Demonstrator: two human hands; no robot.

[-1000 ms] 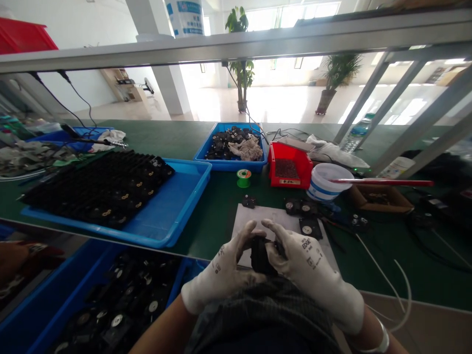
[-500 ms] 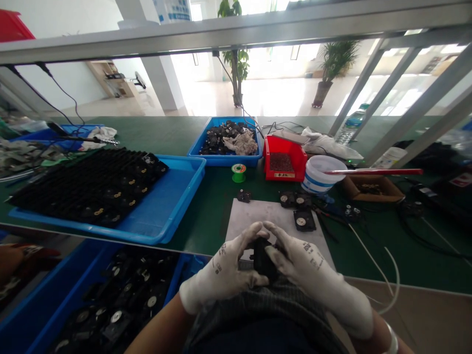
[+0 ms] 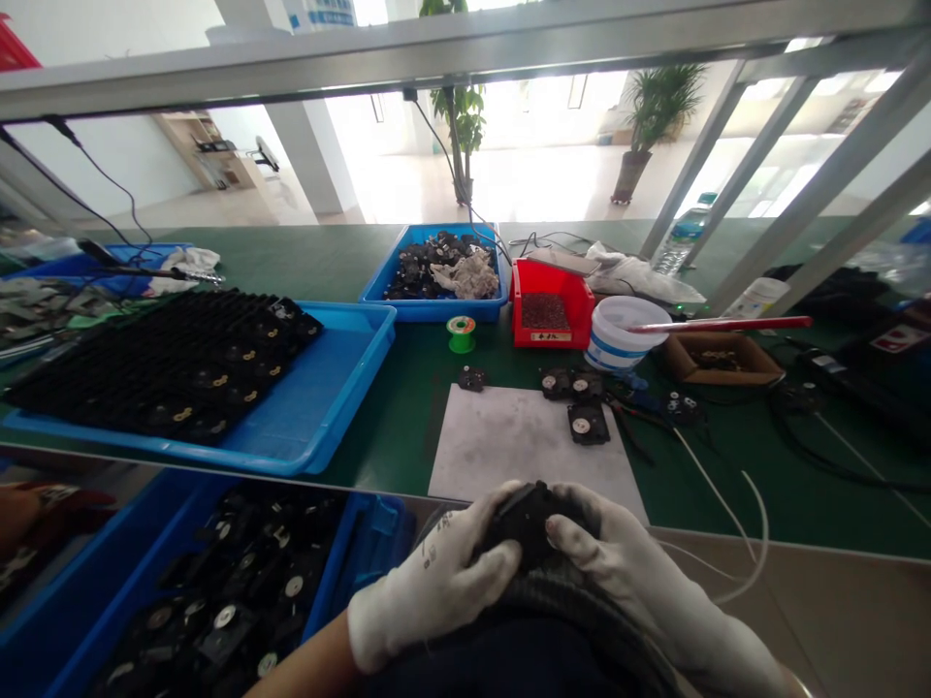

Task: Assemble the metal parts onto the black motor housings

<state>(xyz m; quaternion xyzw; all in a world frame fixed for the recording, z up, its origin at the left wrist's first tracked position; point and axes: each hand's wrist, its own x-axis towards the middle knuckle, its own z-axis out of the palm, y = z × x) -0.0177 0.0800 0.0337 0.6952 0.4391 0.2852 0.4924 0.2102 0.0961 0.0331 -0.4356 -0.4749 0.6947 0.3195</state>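
Just past the near edge of the counter (image 3: pixel 393 412), the gloved left hand (image 3: pixel 429 586) and right hand (image 3: pixel 626 553) curl their fingers (image 3: pixel 582 519) closed around a black plastic part (image 3: pixel 525 523), bracing it against dark clothing (image 3: pixel 553 620) for steadiness.

**Gloves** (image 3: pixel 429 591): white knit cloth, matt, soiled fingertips.
**Part** (image 3: pixel 528 519): black plastic, matt.
**Tray** (image 3: pixel 341 388): blue plastic, smooth, glossy.
**Bin** (image 3: pixel 542 336): red plastic, glossy.
**Sheet** (image 3: pixel 524 441): white paper, matt.
**Counter** (image 3: pixel 407 388): green, matt.
**Rail** (image 3: pixel 436 60): aluminium, smooth.
**Box** (image 3: pixel 717 361): brown cardboard, rough.
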